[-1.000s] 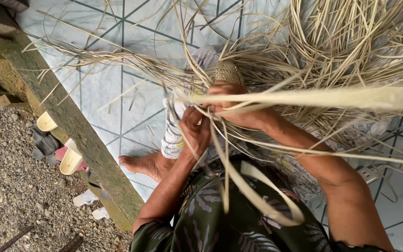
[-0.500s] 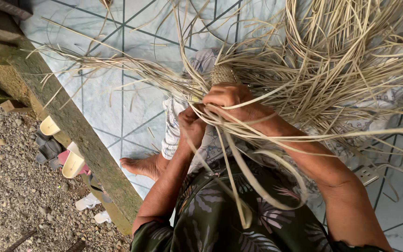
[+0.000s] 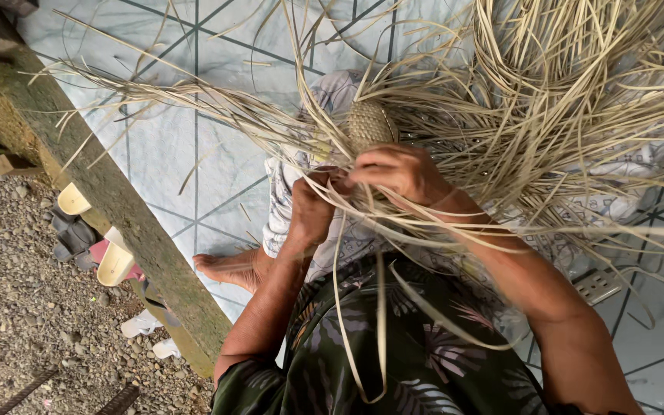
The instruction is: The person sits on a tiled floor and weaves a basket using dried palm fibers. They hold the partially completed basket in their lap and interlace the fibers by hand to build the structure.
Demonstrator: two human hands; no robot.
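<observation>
**Straw strands could slip or tangle at the woven core**

Straw-coloured strips [image 3: 547, 115] fan out from a small woven piece [image 3: 370, 123] sitting just above your hands, over your lap. Your right hand [image 3: 397, 170] curls over the strands right below that piece, fingers together and pinched on a few strips. Your left hand [image 3: 310, 207] is closed on strips beside it, the two hands touching.

Loose ends are the risk. Several long strips droop over your patterned dress [image 3: 393, 346] and cross each other, so a pull on one may drag its neighbours and loosen the weave. Dry strips can also crack where you bend them sharply at the pinch. Your bare foot [image 3: 228, 269] lies near the step edge [image 3: 128, 223]; trailing strands there could snag.
</observation>
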